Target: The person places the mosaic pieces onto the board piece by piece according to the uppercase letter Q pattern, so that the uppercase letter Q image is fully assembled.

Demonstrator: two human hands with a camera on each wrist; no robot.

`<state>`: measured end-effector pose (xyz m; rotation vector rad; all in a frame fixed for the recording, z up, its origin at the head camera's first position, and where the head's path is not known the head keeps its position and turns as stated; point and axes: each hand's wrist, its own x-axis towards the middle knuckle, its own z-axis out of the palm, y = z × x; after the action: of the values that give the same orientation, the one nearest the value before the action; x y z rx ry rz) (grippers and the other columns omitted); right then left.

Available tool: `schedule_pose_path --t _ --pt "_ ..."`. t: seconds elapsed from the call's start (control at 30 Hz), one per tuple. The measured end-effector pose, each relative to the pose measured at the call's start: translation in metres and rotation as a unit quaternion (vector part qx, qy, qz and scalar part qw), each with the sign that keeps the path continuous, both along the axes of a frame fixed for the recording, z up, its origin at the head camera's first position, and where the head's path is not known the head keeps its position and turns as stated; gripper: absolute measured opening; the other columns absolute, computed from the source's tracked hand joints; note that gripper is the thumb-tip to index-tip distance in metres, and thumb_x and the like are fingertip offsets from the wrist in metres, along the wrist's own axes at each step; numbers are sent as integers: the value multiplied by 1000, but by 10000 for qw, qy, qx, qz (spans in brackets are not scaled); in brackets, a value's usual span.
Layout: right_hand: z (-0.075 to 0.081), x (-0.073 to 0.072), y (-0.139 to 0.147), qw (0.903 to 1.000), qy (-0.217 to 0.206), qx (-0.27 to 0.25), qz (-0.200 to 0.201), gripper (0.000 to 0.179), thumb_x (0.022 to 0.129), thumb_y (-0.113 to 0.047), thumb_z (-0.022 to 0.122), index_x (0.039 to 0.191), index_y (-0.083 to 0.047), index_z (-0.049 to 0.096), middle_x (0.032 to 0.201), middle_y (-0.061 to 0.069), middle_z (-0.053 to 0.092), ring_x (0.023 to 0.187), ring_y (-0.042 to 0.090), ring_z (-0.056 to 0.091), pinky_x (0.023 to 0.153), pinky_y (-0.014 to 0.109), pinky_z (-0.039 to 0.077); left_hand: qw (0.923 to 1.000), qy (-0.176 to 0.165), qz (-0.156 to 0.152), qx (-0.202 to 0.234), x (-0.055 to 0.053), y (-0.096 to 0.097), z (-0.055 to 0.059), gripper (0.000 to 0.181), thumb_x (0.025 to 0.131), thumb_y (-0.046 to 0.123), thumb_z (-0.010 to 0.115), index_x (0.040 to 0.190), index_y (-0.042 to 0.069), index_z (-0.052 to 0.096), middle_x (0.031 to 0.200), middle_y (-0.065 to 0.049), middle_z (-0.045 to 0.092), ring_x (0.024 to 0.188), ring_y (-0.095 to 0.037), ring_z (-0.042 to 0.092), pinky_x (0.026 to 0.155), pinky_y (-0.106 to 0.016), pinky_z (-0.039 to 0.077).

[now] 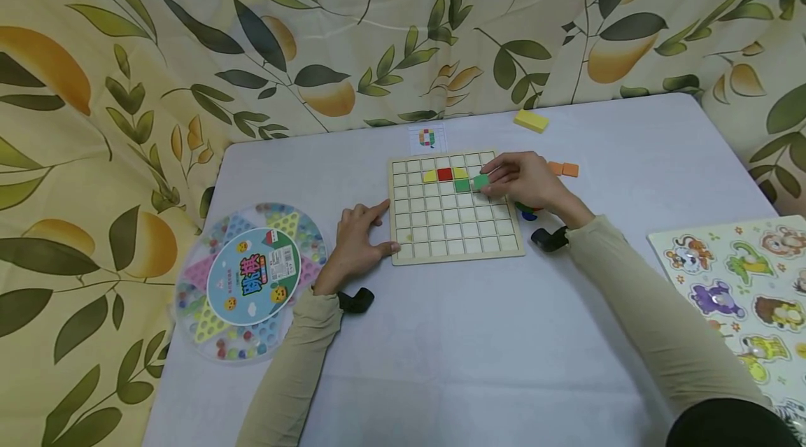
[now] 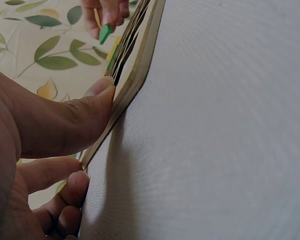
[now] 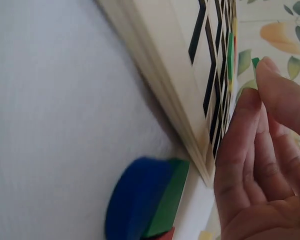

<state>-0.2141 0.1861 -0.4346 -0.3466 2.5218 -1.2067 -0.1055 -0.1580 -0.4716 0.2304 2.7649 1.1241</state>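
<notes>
Pinching a green tile (image 1: 481,182), the right hand (image 1: 527,181) apparently hovers above the board (image 1: 453,213).

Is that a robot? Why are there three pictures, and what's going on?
No machine, just a person. The wide picture is taken from the head, the others from each wrist. The bare right hand pinches a small green square tile above a pale wooden grid board; the bare left hand touches that board's edge. The white cloth-covered table also holds a round clear plastic disc with a blue label, a cream board with animal pictures, a yellow rectangular block and orange square tiles.
</notes>
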Motion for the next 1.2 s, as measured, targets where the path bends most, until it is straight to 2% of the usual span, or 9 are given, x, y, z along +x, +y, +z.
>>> schedule_pose_path --t 0.2,0.4,0.67,0.83,1.2 --pt "-3 1 -6 9993 250 -23 267 33 89 -17 88 117 -5 75 103 13 75 91 22 68 78 22 50 10000 31 -3 -39 -1 -1 -2 87 85 25 87 161 14 47 110 -10 53 102 -27 35 96 -44 28" --pt "-4 1 -12 9989 158 86 443 33 86 -21 91 113 -7 78 98 9 74 87 21 65 76 24 49 10000 42 -22 -44 -2 -1 -5 88 85 25 87 162 14 46 110 -9 53 102 -27 35 95 -43 28" --pt "-4 3 -19 9970 176 142 745 30 85 -18 91 109 -4 78 97 10 74 85 20 63 73 22 48 10000 37 -25 -17 -2 -2 -5 87 85 26 87 162 15 46 109 -9 53 102 -27 35 94 -43 28" --pt "-7 2 -23 9962 274 193 799 30 84 -16 92 108 -4 79 96 10 74 83 21 62 72 22 47 10000 33 -36 -41 -3 -2 -5 87 86 26 87 162 15 46 109 -9 53 103 -28 35 94 -43 28" --pt "-9 0 -23 9961 216 274 815 30 85 -17 91 110 -5 79 98 10 75 86 21 63 73 22 47 10000 30 -43 -43 -4 -3 -7 87 86 26 87 162 15 46 109 -10 53 101 -28 35 93 -42 27"
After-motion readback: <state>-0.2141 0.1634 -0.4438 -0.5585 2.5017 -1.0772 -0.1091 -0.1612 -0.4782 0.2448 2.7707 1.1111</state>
